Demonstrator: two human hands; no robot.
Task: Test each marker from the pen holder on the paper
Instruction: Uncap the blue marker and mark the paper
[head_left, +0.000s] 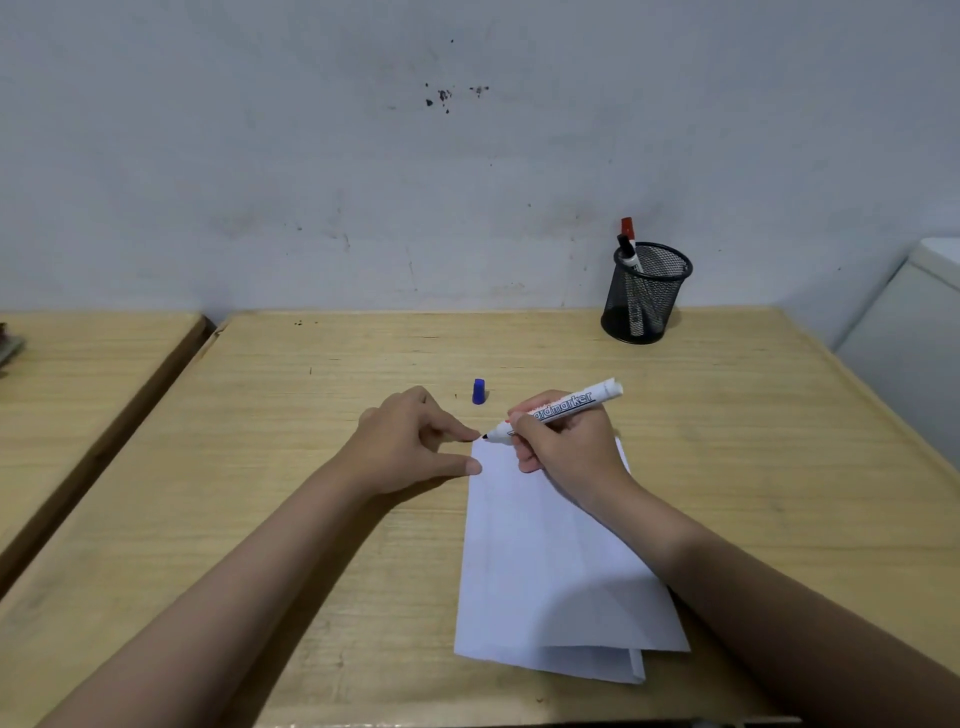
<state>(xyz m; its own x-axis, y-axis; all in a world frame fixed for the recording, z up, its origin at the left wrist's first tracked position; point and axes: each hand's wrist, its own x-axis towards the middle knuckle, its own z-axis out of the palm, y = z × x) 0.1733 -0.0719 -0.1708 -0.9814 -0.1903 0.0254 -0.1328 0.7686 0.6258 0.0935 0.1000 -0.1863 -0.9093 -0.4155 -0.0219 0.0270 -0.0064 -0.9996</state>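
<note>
A folded white paper (545, 561) lies on the wooden desk (291, 467). My right hand (566, 447) grips an uncapped white marker (571, 405), whose dark tip touches the paper's top left corner. My left hand (410, 441) rests on the desk, with its forefinger and thumb pressing the paper's left edge at that corner. The marker's blue cap (479, 391) stands on the desk just beyond my hands. A black mesh pen holder (644, 296) at the back right holds a red-capped marker (627, 227) and a black-capped marker (627, 252).
A second wooden desk (78, 395) stands to the left across a narrow gap. A white appliance or cabinet (914, 332) sits at the right edge. A stained grey wall rises directly behind the desk.
</note>
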